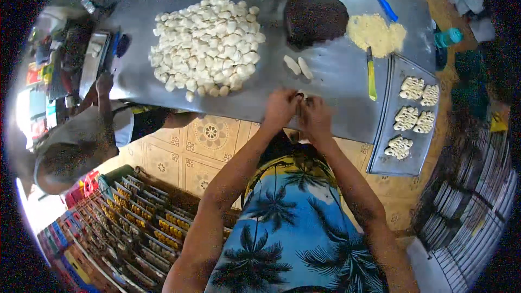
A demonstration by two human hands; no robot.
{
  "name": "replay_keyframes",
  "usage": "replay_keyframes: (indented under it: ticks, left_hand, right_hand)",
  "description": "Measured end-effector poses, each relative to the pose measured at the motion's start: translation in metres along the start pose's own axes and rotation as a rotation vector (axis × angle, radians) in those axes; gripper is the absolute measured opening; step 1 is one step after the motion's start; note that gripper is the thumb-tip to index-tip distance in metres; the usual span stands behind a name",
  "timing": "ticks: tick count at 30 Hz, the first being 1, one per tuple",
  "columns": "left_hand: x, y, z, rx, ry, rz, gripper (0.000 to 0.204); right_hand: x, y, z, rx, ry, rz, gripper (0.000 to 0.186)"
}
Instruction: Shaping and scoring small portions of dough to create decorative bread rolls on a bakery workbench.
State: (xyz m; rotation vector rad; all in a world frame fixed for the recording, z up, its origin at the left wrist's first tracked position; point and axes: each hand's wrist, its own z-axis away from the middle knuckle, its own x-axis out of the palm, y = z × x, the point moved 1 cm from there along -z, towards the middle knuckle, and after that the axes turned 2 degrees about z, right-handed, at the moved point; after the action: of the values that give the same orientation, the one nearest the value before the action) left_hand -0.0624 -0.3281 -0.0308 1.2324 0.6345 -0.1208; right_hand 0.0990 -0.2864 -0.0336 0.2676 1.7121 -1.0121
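At the near edge of the metal table [347,108], my left hand [281,109] and my right hand [316,118] meet with fingers closed. Between their fingertips is a small dark-topped piece [300,95], mostly hidden by the fingers. Just beyond lie two pale, elongated dough pieces [298,67]. A large dark brown, paste-like block [316,19] sits behind these. To the left spreads a wide heap of small round white dough pieces [209,46].
Right of the block is pale yellow flour or crumbs [374,33], with a yellow-handled knife [371,76] and a blue-handled knife [384,5]. A tray [404,165] holds several shaped dough pieces. Another person [81,146] stands left, near racks of filled trays [135,217].
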Motion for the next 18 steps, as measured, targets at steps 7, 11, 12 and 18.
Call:
replay_keyframes:
  ticks: [7, 11, 12, 18]
  left_hand:
    - [0.011, -0.029, 0.001, 0.229, -0.029, -0.038, 0.026]
    - [0.006, -0.027, 0.007, 0.306, -0.018, -0.025, 0.043]
    - [0.005, -0.027, 0.009, 0.375, 0.05, -0.245, 0.045]
    - [0.014, -0.041, 0.016, 0.422, 0.067, -0.525, 0.055]
  right_hand:
    - [-0.017, 0.005, -0.028, -0.005, 0.111, -0.253, 0.024]
    - [-0.02, -0.002, -0.033, 0.146, -0.041, -0.412, 0.024]
    - [-0.019, -0.002, -0.034, 0.251, -0.096, -0.361, 0.026]
    - [-0.011, 0.0, -0.024, -0.076, 0.195, -0.086, 0.023]
